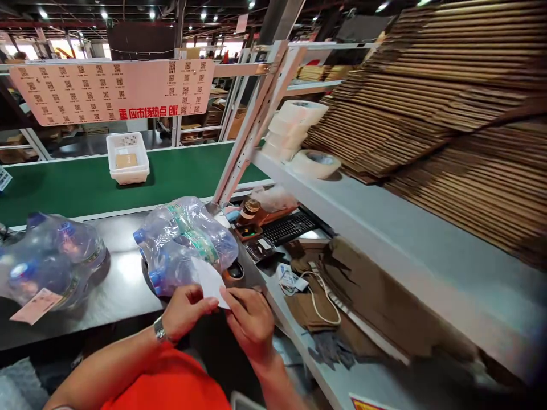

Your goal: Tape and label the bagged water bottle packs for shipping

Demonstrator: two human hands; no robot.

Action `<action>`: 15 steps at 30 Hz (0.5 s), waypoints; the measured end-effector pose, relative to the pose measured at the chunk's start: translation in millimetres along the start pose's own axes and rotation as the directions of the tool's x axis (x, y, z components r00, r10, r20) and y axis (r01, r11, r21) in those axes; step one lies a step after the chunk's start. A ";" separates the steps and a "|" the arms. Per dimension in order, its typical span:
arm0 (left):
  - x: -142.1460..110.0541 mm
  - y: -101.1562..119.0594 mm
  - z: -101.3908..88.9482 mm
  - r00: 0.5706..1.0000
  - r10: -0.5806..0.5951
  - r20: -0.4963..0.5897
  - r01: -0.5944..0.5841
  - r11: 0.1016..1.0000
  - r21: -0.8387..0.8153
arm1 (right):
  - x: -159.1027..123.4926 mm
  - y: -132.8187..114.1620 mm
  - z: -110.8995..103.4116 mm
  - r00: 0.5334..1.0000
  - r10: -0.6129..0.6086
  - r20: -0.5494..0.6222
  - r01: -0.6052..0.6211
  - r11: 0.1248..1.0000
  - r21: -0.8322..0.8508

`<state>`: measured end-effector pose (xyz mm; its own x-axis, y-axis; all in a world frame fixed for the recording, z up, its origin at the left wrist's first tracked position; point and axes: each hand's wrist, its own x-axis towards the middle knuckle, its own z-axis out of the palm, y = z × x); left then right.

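A white slip of paper [208, 280] is pinched between both hands, just in front of a shrink-wrapped pack of large plastic bottles [188, 239] with blue caps. My left hand [188, 312], with a metal watch on the wrist, grips the paper's lower left edge between thumb and fingers. On the other side, my right hand [252, 322] pinches its lower right edge. The side of the paper facing me looks blank. Further left on the metal table lies a second wrapped bottle pack [47, 256], with a pinkish paper slip [36, 306] on its front.
Behind the metal table [123, 290] runs a green conveyor [179, 171] carrying a white basket [128, 159] with a small box. To the right, a shelf [376, 222] holds tape rolls [314, 164] and stacked flat cardboard [427, 85]. A keyboard [288, 228] and gloves [331, 348] lie below.
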<state>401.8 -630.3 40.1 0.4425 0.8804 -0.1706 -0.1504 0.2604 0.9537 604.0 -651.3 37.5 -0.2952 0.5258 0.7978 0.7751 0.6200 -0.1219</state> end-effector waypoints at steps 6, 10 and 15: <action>-26.1 -40.8 -16.9 0.996 -0.062 0.062 0.061 0.998 0.022 | -47.0 -68.9 3.2 0.926 0.372 0.065 -0.377 0.913 0.156; -44.2 -61.1 -22.1 0.990 -0.034 0.137 -0.007 0.958 0.288 | -79.7 -101.4 -8.1 0.710 0.607 0.357 -0.700 0.557 0.448; -54.9 -68.9 -28.6 0.959 -0.007 0.284 -0.151 0.834 0.531 | -110.6 -115.5 -12.5 0.513 0.659 0.550 -0.817 0.176 0.550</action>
<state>362.6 -685.2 -23.3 0.6764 0.7298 -0.0996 0.2766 -0.1264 0.9526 554.1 -788.4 -29.3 0.0518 0.9987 0.0037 0.0705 0.0000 -0.9975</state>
